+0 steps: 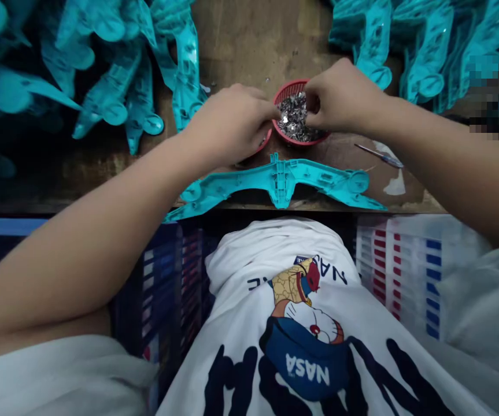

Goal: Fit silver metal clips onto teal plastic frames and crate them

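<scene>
A red plastic basket (293,86) full of small shiny metal clips (293,118) stands on the bench. My right hand (340,98) reaches into its right side, thumb and fingers curled together; whatever they pinch is hidden. My left hand (234,124) is bent over a second red basket (263,145), mostly hidden beneath it, with the fingertips near the first basket's left rim. Those fingers are curled, and I cannot make out what is in them. In front of both baskets lies a turquoise plastic part (280,179), wide and arched, along the bench's near edge.
Many turquoise parts are heaped at the left (106,98), and more stand in a row at the back right (370,40). A thin pointed tool (379,155) lies right of the baskets. Below the bench (249,34) are a blue crate (171,277) and a white crate (405,260).
</scene>
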Available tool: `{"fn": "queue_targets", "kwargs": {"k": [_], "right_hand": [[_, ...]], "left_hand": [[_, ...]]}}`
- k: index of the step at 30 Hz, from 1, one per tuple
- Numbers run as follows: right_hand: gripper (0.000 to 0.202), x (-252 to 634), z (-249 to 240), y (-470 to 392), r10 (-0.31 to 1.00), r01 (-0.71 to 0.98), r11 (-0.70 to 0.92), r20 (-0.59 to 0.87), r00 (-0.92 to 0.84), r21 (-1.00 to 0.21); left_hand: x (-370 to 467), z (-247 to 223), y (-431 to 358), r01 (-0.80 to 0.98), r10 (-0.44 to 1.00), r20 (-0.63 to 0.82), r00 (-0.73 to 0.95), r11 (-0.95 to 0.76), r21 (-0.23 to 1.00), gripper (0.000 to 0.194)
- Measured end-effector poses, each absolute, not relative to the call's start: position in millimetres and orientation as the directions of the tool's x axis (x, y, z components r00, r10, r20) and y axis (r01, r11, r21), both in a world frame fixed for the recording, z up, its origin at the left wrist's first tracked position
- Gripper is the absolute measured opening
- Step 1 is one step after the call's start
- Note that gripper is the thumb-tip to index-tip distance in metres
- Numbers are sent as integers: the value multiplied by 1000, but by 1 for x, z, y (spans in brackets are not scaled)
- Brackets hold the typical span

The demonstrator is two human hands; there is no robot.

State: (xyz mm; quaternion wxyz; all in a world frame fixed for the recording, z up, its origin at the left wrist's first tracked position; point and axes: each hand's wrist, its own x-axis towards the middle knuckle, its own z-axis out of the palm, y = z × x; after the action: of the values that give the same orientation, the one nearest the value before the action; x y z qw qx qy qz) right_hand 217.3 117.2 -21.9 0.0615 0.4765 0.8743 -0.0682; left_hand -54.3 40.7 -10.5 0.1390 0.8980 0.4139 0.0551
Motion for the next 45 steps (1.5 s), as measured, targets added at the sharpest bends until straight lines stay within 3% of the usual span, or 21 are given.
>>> {"fn": "queue_targets", "kwargs": {"k": [6, 11, 15, 19, 21, 24, 29, 37, 45], "right_hand": [[19, 229, -17, 109, 831, 845, 497, -175, -529, -197], [31, 239, -17, 111, 830, 840, 483, -178, -529, -247], [24, 238, -4, 106, 867, 847, 423, -128, -481, -321], [30, 240, 15, 74, 925, 757, 144, -186, -332, -637], [31, 247, 17, 53, 915, 680, 68, -227, -335, -730], [15, 265, 5, 30, 880, 694, 84, -273, -388, -715], [25, 290, -22, 25, 870, 687, 21, -325, -371, -727], [27, 290, -17, 25, 861, 633, -32, -344, -376, -774], [22, 288, -17, 23, 854, 679, -60, -389, -345, -732]], "left_hand": [[-22, -24, 4, 513, 553, 5, 833, -776, 368, 68], [-2, -46, -27, 520, 509, -114, 853, -818, 244, 111], [0, -61, -26, 554, 535, -142, 833, -809, 196, 110], [0, -66, -20, 580, 566, -128, 814, -790, 199, 102], [0, -69, -20, 576, 570, -96, 816, -791, 203, 98], [-1, -74, -22, 565, 570, -37, 821, -800, 201, 97], [-3, -79, -25, 558, 572, 5, 820, -803, 210, 103], [-6, -85, -26, 547, 567, 35, 823, -807, 225, 126], [-4, -85, -26, 566, 582, 17, 813, -797, 209, 124]]}}
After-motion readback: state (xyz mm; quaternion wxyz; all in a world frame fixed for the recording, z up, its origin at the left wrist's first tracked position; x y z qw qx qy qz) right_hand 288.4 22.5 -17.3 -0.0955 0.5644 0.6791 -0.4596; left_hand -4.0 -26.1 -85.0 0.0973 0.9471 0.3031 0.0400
